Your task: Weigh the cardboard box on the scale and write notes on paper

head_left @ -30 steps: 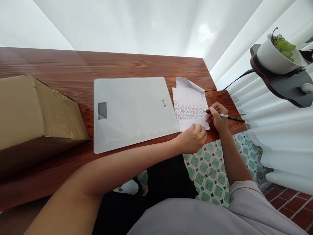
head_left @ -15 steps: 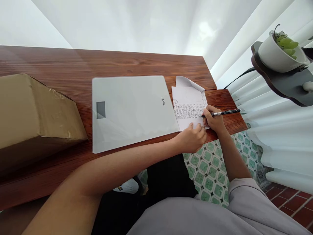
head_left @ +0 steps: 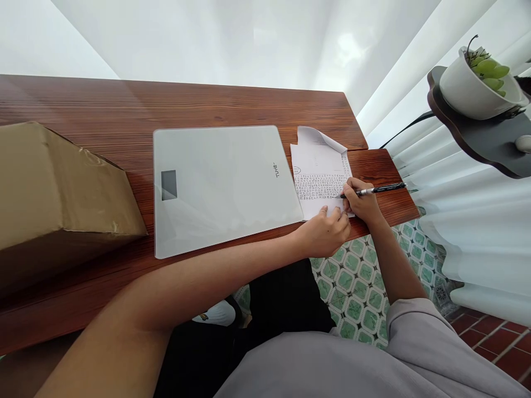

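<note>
A black pen [head_left: 388, 188] slants through the fingers of my right hand [head_left: 362, 202], which is closed around it. Its tip touches the notepad [head_left: 315, 160] at the lowest row of dense handwriting. My left hand [head_left: 326, 233] rests on the notepad's near edge with fingers bent, holding it; the undersides of those fingers are hidden. The pad's top sheet is folded back and curls at the far end. Directly left of the pad, its edge meeting the paper, lies a large pale grey flat panel [head_left: 224, 188] with a dark square and a small logo.
A cardboard box [head_left: 95, 193] stands on the wooden table [head_left: 207, 102] at the left. On the right, a dark shelf [head_left: 464, 135] carries a white bowl [head_left: 477, 91] of green grapes [head_left: 489, 69]. White curtains [head_left: 477, 243] hang beside the table's right end.
The pen tip has shifted very slightly left along the same row of writing. My left hand stays in place; the whole view has tilted a little.
</note>
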The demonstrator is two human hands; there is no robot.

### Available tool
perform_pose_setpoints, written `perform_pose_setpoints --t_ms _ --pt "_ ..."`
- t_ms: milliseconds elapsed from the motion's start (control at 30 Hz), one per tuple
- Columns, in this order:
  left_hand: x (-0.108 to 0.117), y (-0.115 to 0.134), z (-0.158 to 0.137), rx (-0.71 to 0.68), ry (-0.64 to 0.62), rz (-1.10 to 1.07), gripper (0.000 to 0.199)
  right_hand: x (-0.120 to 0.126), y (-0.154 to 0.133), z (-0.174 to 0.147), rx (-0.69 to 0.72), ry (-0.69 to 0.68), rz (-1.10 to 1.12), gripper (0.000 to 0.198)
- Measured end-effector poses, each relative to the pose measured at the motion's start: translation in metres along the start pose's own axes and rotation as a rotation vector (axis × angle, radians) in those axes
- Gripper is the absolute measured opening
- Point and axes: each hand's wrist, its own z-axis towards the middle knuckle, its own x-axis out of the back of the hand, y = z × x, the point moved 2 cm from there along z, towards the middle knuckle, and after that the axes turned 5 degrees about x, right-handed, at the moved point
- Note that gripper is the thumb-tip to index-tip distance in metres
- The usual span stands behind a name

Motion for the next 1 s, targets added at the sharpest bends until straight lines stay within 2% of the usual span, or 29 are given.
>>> perform_pose_setpoints --t_ms 1000 --pt "0.0025 -0.0017 0.0 -0.006 -0.037 -0.03 0.042 -0.0004 -0.004 -0.0007 -0.023 0.074 0.025 0.03"
